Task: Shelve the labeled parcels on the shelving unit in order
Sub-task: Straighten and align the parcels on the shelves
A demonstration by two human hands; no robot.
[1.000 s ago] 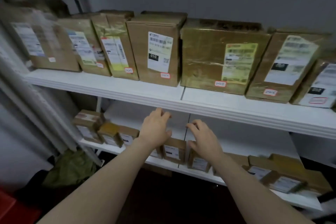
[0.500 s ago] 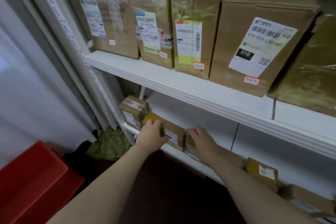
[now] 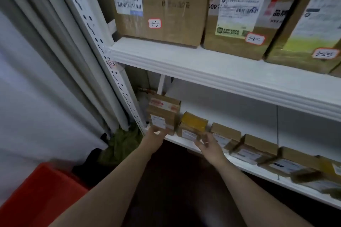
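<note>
Reaching forward and slightly down with both bare forearms, from 6 o'clock toward the lower shelf [image 3: 249,168]. Left hand [image 3: 156,139] turned palm-up against the bottom front edge of the stacked parcels [image 3: 163,114]; fingertips blurred, so cannot tell whether gripping or only touching. Right hand [image 3: 209,146] relaxed and holding nothing, fingers loosely spread, tips just short of the yellow-taped parcel [image 3: 192,125].

Plain brown cardboard throughout, boxy and small down here, with white printed labels on the front faces; glossy yellow tape over the top of the one parcel. Two small boxes stacked at the shelf's far left end, at 12 o'clock from the left hand. Yellow-taped parcel at 11 o'clock from the right hand, just beside the stack. More small parcels [image 3: 258,145] trailing off toward 4 o'clock along the smooth white board.

Above, on the upper shelf [image 3: 203,72], large cartons [image 3: 166,5] with red-bordered handwritten stickers. Perforated white upright [image 3: 103,42] at 10 o'clock; red crate [image 3: 36,193] at 7 o'clock.
</note>
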